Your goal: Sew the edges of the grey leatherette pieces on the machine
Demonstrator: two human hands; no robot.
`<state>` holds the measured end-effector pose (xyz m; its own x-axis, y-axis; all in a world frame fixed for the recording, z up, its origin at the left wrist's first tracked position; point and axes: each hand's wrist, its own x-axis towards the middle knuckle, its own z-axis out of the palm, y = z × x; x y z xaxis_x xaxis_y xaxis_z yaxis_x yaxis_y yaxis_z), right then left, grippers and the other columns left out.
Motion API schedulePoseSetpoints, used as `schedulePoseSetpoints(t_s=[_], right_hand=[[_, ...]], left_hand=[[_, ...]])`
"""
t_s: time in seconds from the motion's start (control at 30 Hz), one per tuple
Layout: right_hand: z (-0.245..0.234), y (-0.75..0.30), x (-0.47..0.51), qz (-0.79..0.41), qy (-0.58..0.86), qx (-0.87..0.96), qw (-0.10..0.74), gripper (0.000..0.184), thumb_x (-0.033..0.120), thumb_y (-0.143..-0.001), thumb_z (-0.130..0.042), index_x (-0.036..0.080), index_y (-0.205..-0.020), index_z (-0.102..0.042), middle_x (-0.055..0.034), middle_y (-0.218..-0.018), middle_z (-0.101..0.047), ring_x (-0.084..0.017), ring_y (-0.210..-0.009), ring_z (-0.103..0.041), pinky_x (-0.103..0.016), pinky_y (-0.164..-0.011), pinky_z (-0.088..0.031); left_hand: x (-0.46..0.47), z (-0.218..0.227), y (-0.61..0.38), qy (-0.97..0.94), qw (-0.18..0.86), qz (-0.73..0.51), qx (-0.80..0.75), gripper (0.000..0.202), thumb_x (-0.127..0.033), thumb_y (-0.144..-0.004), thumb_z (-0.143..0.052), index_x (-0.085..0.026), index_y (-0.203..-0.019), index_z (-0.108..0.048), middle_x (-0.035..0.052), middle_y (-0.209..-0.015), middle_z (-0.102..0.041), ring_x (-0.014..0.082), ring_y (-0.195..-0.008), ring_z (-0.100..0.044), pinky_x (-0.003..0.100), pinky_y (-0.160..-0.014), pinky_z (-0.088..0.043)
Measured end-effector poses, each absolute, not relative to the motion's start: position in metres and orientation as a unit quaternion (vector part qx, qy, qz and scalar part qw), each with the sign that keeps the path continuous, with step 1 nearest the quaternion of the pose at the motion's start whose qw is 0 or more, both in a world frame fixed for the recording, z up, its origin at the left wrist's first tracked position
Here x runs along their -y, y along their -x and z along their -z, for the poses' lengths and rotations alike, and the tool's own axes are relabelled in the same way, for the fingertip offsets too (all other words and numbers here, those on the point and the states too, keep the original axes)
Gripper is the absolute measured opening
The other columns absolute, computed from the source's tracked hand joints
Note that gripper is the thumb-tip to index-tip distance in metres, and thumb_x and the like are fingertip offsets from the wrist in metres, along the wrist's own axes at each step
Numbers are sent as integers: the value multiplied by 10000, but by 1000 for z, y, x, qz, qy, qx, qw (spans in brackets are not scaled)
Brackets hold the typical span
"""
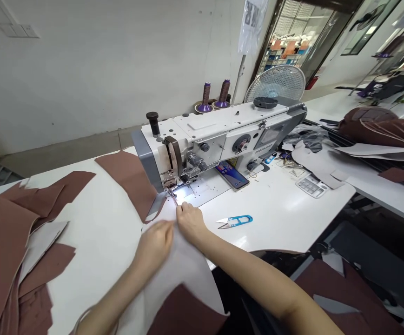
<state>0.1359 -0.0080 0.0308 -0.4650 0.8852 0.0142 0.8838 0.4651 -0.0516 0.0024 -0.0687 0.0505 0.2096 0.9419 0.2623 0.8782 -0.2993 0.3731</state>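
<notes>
A brown leather-like panel (pixel 184 260) with a pale backing runs from the sewing machine's needle area down over the front table edge, pale side mostly up. My right hand (pixel 190 222) is closed on its folded edge, just in front of the lit presser foot (pixel 171 191). Slightly blurred, my left hand (pixel 155 241) has its fingers curled on the same panel, lower and to the left. The white sewing machine (pixel 215 135) stands just beyond both hands. Blue-handled thread snips (pixel 235 221) lie on the table right of my right hand.
Brown cut pieces (pixel 6 232) are heaped on the left, and another brown piece (pixel 128 179) lies beside the machine head. A phone (pixel 232 174) rests under the machine arm. Thread cones (pixel 206 95) and a fan (pixel 276 83) stand behind. More brown material (pixel 383 125) is stacked at right.
</notes>
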Motion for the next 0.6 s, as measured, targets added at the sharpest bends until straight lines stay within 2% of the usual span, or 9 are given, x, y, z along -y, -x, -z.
schedulePoseSetpoints(t_s=[0.07, 0.17, 0.33, 0.6], right_hand=[[-31, -134, 7, -16, 508, 861, 21, 218, 97, -916, -339, 121, -1001, -538, -135, -942, -565, -230, -859, -568, -312, -650, -462], [-29, -131, 5, -17, 505, 862, 23, 229, 105, -926, -324, 123, -1026, -529, -126, -928, -564, -220, -845, -566, -297, -633, -456], [-24, -132, 1, -18, 500, 865, 37, 220, 100, -928, -322, 133, -1011, -523, -107, -898, -565, -206, -828, -557, -284, -626, -441], [-22, -132, -6, -32, 491, 870, 35, 235, 81, -913, -319, 125, -1011, -528, -107, -889, -568, -201, -805, -549, -275, -598, -422]], left_hand=[[40, -42, 8, -787, 35, -221, -575, 356, -151, -867, -357, -180, -1081, -640, 60, -1040, -657, 196, -979, -584, 330, -860, -488], [17, -25, 15, -802, -10, -187, -567, 429, -104, -839, -369, -202, -1191, -595, 97, -1104, -610, 228, -1023, -537, 371, -880, -464], [9, -11, 10, -797, -49, -156, -581, 423, -121, -849, -380, -281, -1146, -635, 108, -1094, -580, 246, -1004, -515, 387, -832, -452], [-1, -7, 10, -787, -81, -170, -588, 402, -121, -863, -382, -252, -1140, -644, 131, -1101, -574, 264, -1011, -498, 399, -838, -441]])
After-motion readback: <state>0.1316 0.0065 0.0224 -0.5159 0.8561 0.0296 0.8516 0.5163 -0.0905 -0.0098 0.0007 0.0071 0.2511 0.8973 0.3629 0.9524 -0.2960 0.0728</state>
